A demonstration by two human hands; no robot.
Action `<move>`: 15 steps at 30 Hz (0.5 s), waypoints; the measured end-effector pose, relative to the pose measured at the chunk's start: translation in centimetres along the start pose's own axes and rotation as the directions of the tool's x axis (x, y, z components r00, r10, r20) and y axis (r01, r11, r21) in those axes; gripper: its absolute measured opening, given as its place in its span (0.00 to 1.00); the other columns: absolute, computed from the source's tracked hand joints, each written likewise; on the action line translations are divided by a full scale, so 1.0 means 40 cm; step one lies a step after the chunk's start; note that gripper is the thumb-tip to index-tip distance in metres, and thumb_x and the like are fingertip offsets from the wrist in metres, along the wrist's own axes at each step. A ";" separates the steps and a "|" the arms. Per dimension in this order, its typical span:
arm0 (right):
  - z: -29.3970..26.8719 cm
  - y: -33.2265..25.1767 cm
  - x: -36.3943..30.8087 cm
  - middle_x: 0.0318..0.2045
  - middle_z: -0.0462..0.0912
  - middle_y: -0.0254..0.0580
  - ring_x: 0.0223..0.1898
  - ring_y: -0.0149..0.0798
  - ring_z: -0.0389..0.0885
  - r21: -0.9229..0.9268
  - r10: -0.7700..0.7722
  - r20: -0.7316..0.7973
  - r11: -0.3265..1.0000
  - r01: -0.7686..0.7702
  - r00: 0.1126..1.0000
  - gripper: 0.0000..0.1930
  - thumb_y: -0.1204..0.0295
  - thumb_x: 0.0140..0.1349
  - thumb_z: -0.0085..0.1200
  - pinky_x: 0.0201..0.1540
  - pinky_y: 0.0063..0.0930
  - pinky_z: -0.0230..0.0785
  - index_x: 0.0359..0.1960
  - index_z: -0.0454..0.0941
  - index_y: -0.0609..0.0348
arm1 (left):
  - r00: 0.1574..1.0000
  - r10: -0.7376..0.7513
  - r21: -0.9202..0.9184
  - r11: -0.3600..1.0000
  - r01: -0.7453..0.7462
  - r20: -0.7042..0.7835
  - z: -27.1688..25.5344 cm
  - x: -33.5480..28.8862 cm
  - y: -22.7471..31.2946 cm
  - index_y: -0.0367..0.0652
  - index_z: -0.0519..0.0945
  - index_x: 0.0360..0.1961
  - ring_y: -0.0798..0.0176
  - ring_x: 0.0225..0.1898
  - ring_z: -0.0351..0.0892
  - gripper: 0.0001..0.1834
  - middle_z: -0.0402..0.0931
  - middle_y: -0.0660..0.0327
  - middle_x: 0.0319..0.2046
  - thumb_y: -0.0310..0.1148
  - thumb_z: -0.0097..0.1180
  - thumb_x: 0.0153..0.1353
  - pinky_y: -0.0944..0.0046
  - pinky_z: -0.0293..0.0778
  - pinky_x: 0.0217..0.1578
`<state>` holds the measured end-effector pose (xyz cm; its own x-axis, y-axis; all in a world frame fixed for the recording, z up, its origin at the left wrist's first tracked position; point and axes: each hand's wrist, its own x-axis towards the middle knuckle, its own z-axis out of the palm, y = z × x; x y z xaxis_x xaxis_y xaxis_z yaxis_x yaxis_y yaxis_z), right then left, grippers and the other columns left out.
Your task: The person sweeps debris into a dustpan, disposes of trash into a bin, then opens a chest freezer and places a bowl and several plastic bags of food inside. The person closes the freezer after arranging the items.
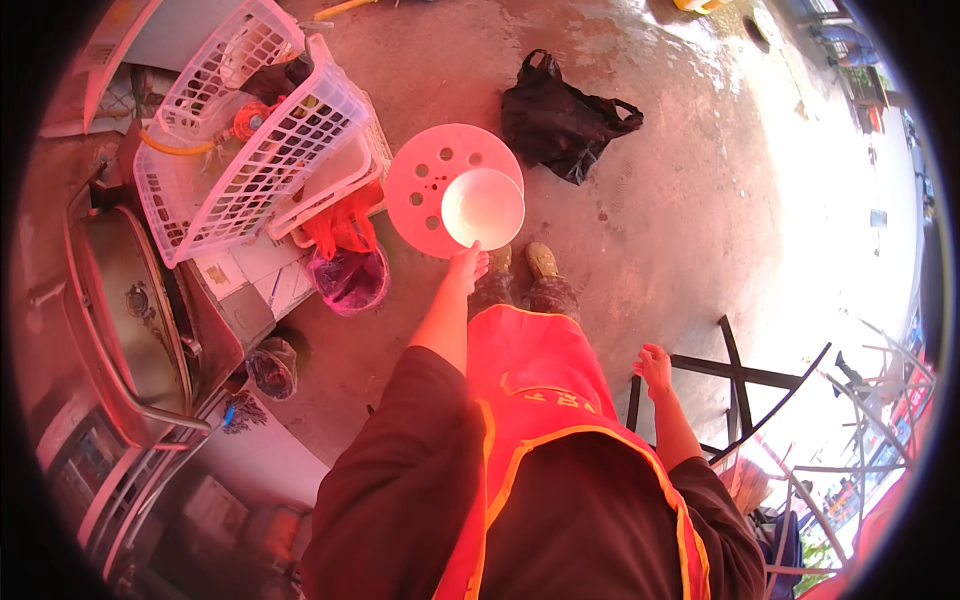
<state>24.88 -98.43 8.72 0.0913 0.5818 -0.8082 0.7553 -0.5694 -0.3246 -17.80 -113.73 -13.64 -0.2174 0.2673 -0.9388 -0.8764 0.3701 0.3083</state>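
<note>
My left hand [470, 265] grips the near rim of a round white bowl [483, 205], with the fingers under the edge. Its inside faces up, and I can make out no contents. In the picture the bowl overlaps a round stool top [412, 185] with a ring of holes; whether the two touch I cannot tell. Off to the right, my right hand [653, 368] hangs with loosely bent fingers and holds nothing. Closest to that hand is a black metal frame with crossed legs [738, 375].
A black plastic bag [565, 118] lies on the concrete floor beyond the stool. On the left stand a white slotted basket [265, 150], a purple-lined bin [350, 278] and a metal sink [130, 300]. A small lined bin [272, 368] sits lower down. More metal frames [850, 465] stand at right.
</note>
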 end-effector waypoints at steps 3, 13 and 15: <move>-0.031 -0.009 0.106 0.37 0.80 0.42 0.29 0.35 0.81 -0.056 0.018 0.074 0.998 -0.014 0.997 0.18 0.71 0.62 0.49 0.30 0.28 0.76 0.53 0.73 0.64 | 0.994 0.051 -0.106 0.993 -0.061 -0.092 0.055 -0.001 0.008 0.35 0.75 0.46 0.64 0.36 0.78 0.19 0.79 0.57 0.38 0.42 0.52 0.66 0.64 0.76 0.36; 0.050 -0.477 0.284 0.30 0.81 0.39 0.26 0.32 0.80 -0.363 -0.418 0.458 0.718 0.594 0.785 0.16 0.69 0.63 0.49 0.28 0.26 0.72 0.49 0.76 0.62 | 0.678 0.561 0.252 0.825 -0.506 -0.476 -0.020 -0.359 0.021 0.33 0.78 0.25 0.64 0.23 0.76 0.21 0.76 0.58 0.18 0.42 0.46 0.65 0.60 0.71 0.28; 0.174 -0.592 0.207 0.26 0.81 0.40 0.24 0.31 0.80 -0.395 -0.487 0.600 0.510 0.764 0.635 0.16 0.69 0.63 0.50 0.27 0.26 0.72 0.51 0.76 0.60 | 0.610 0.569 0.279 0.815 -0.508 -0.551 -0.074 -0.502 0.026 0.33 0.77 0.24 0.61 0.23 0.77 0.23 0.76 0.56 0.17 0.43 0.47 0.65 0.58 0.70 0.29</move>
<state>3.24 -84.17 6.31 -0.6988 0.2982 -0.6502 0.7114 0.3838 -0.5887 -15.63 -121.34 5.09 -0.8682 -0.1166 -0.4824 -0.4840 0.4141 0.7709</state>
